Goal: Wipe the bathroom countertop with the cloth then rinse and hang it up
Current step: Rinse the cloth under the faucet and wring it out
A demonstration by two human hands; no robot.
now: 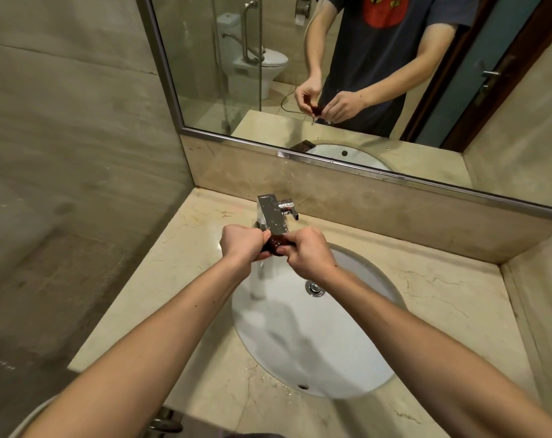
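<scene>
A small dark brown cloth (276,244) is bunched up between both my hands, just under the chrome faucet (272,216) spout. My left hand (244,243) grips its left end with curled fingers. My right hand (307,252) grips the right end. Both hands hover over the back-left edge of the white oval sink (315,336). A thin trickle of water falls from the cloth into the basin. The beige marble countertop (160,298) surrounds the sink. Most of the cloth is hidden inside my fists.
A metal drain plug (314,288) sits in the basin. The mirror (347,67) above the backsplash reflects a person, a toilet and a glass shower panel. Tiled walls close the counter on the left and right.
</scene>
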